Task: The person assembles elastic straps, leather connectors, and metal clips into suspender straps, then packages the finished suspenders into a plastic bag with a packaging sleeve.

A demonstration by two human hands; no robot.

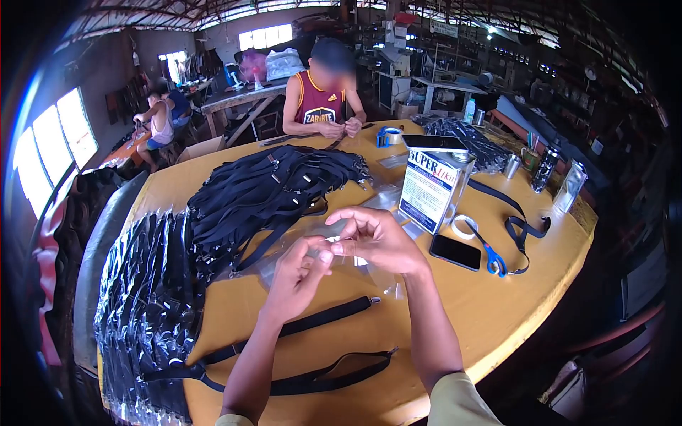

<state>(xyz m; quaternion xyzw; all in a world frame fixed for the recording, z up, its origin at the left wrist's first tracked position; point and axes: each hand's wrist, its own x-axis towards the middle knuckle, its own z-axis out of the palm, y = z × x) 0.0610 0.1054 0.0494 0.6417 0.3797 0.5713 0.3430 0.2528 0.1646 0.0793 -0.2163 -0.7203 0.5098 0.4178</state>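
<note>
- In the head view, a black elastic suspender (334,313) is laid at the near side of the yellow table (526,305), its straps spread toward the right — apparently so that the metal clips are left free and within reach.
- Finished-looking bagged straps (145,298) are ranged side by side at the left, probably to be held apart from the loose black straps (263,177) heaped farther off.
- A smartphone is rested flat on the contact cement can (428,186), which seems to be used as a stand; a second smartphone (455,253) and blue-handled scissors (495,261) are set at the right, clear of the hands.
- Clear plastic film (387,278) is spread beneath and beyond the hands, near the middle.
- The left hand (295,275) is raised over the table, its fingers curled and its thumb brought up to the right hand's fingertips.
- The right hand (380,238) is arched and partly open, thumb and fingers bent toward the left; the two hands are met at the tips, as for fine work.
- A pale sliver is seen between them — whether film or something else is grasped cannot be told.
</note>
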